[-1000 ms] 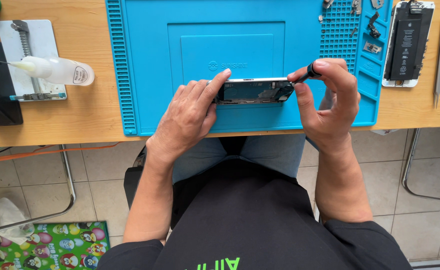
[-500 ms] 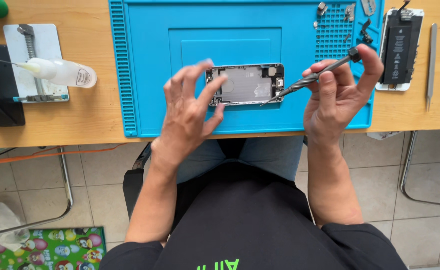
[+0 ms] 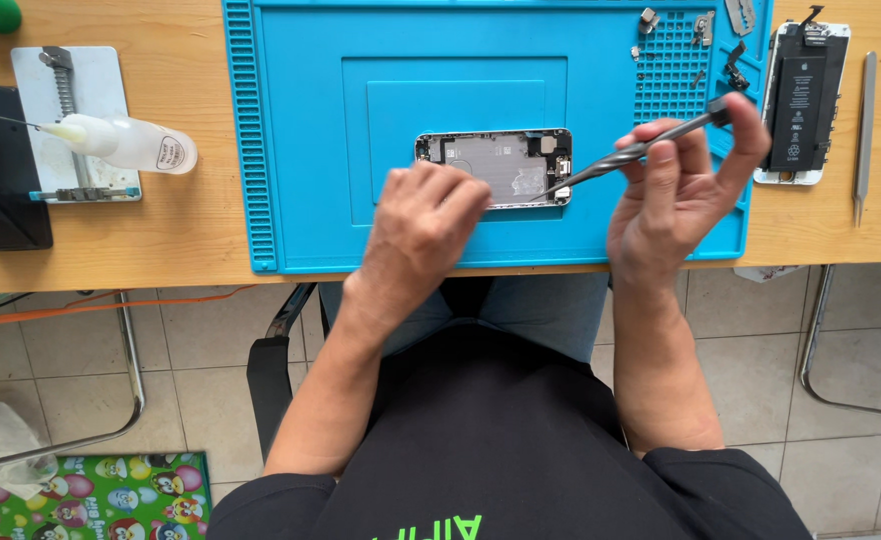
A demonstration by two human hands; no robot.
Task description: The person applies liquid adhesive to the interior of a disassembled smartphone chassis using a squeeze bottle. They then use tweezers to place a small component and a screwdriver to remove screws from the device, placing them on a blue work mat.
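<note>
Our left hand (image 3: pixel 423 225) lay spread on the opened phone shell (image 3: pixel 496 165), pinning it beneath the fingertips; our right hand (image 3: pixel 676 190) gripped a screwdriver (image 3: pixel 629 155), its tip beside them. A slip could have gouged components.

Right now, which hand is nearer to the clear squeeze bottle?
Left. The left hand rests on the opened phone, right of the squeeze bottle. The right hand, holding a screwdriver, is farther right.
</note>
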